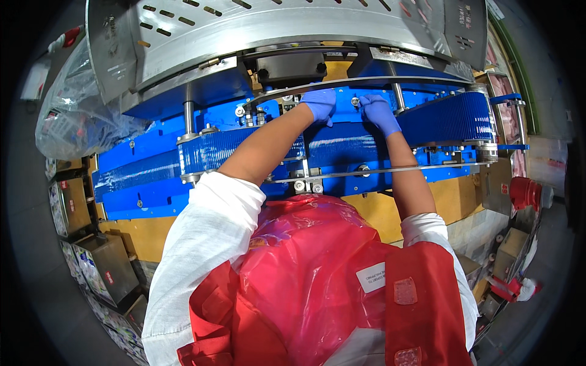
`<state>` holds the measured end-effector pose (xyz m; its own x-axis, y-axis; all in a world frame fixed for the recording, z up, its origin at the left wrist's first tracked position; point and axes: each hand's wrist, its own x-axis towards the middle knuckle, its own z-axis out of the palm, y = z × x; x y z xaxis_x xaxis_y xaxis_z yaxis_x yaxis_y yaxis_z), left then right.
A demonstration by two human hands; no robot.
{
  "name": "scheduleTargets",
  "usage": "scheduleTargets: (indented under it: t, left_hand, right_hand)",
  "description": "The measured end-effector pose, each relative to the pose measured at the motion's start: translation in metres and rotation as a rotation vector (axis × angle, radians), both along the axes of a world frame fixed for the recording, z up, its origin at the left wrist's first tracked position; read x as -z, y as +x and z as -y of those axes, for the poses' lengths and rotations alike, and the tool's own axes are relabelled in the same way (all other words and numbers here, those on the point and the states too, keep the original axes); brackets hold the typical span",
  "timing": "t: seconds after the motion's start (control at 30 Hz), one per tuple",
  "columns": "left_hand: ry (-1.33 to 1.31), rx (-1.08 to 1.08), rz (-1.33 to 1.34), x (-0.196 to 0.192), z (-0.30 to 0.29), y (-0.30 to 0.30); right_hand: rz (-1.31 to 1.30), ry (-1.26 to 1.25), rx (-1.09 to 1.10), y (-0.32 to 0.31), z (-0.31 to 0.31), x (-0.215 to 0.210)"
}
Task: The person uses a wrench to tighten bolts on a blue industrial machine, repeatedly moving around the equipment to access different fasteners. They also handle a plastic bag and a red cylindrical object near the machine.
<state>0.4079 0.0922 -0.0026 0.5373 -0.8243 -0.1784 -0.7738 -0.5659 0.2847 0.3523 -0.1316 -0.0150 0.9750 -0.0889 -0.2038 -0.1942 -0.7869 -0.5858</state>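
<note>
Blue ribbed conveyor belt (342, 141) runs L to R, long axis crosswise to you, on the near side of both hands. Your L hand (320, 105), purple-blue glove, is at its far edge, just short of the long grey metal rail (366, 80); fingers part hidden, can't tell opening or grip. Small round silver fitting (355, 102) btwn hands, nearer R. Your R hand (378, 114), same glove, fingers bent; can't tell if it's holding anything.
</note>
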Motion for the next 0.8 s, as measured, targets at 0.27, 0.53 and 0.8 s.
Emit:
scheduleTargets:
  t: [0.27, 0.53, 0.8]
  left_hand:
    - [0.02, -0.014, -0.056, 0.001, -0.001, 0.001]
    - [-0.009, -0.018, -0.017, -0.003, -0.002, 0.0]
    - [0.033, -0.14, -0.075, -0.033, -0.004, 0.009]
  right_hand:
    - [-0.031, 0.058, -0.044, -0.001, -0.002, -0.02]
    - [-0.407, 0.618, 0.263, 0.002, -0.019, -0.007]
    - [-0.229, 1.331, 0.832, 0.011, -0.064, 0.013]
